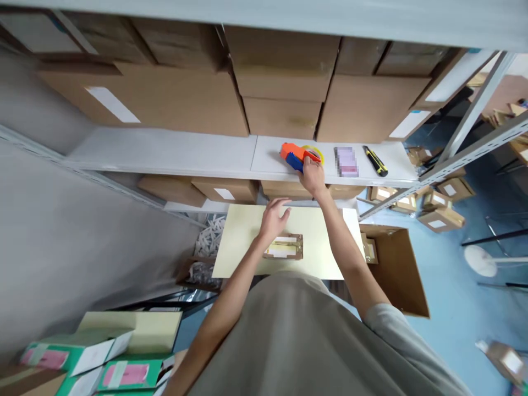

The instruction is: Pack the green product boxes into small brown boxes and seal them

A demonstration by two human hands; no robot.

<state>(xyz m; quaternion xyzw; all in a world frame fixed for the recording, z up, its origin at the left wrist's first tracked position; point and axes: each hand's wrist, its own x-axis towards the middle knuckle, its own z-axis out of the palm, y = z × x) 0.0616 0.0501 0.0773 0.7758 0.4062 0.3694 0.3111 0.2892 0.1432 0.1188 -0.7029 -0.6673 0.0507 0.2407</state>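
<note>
My right hand [312, 177] reaches up to the white shelf, its fingers closed on the handle of an orange and blue tape gun [292, 154]. A roll of yellow tape [314, 149] shows at the gun's far side. My left hand [274, 220] holds nothing, its fingers apart above a pale yellow tabletop [239, 242]. Just below that hand lies a small cardboard box [284, 247] with white labels and a strip of tape along its top; the wrist partly covers its left end.
A yellow and black utility knife [375, 161] and a blurred-out pinkish item [346, 161] lie on the shelf [185, 151]. Large cartons [173, 99] stand behind. An open carton [398, 269] is right of the table; green and pink boxes [124, 375] are at lower left.
</note>
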